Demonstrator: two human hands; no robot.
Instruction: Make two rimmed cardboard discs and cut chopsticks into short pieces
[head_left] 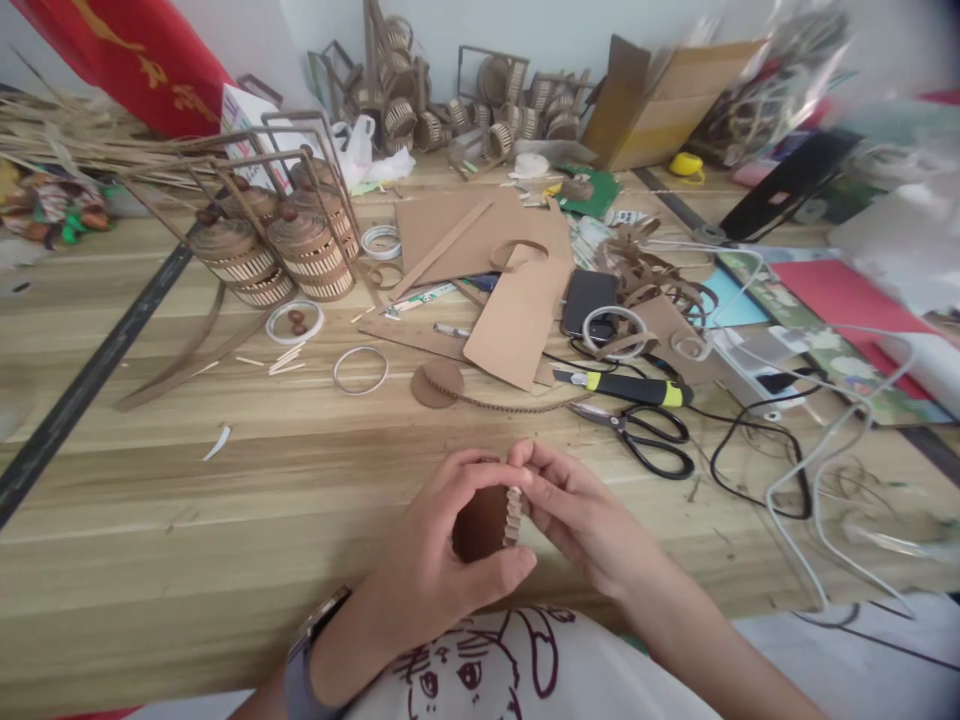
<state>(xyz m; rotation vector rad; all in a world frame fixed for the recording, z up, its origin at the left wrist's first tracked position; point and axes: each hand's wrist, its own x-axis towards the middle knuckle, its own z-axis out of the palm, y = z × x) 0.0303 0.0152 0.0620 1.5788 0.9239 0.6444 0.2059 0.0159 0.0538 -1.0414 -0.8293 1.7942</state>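
Note:
Close to the table's front edge, my left hand (442,545) is curled around a small brown cardboard cup (480,525) whose inside faces up towards me. A ridged edge of pale short pieces shows along the cup's right side. At that rim, my right hand (574,510) pinches with thumb and forefinger, touching the cup. Whether a separate small piece sits between those fingertips is hidden. Beyond the hands lie a brown cardboard disc (437,385) and a thin notched corrugated strip (517,407).
Black-handled scissors (649,440) and a yellow-black utility knife (630,387) lie right of centre. Cardboard sheets (517,320), tape rolls (615,332) and cables (795,470) spread behind. Lidded miniature buckets (311,255) stand at left, near matchsticks (287,360).

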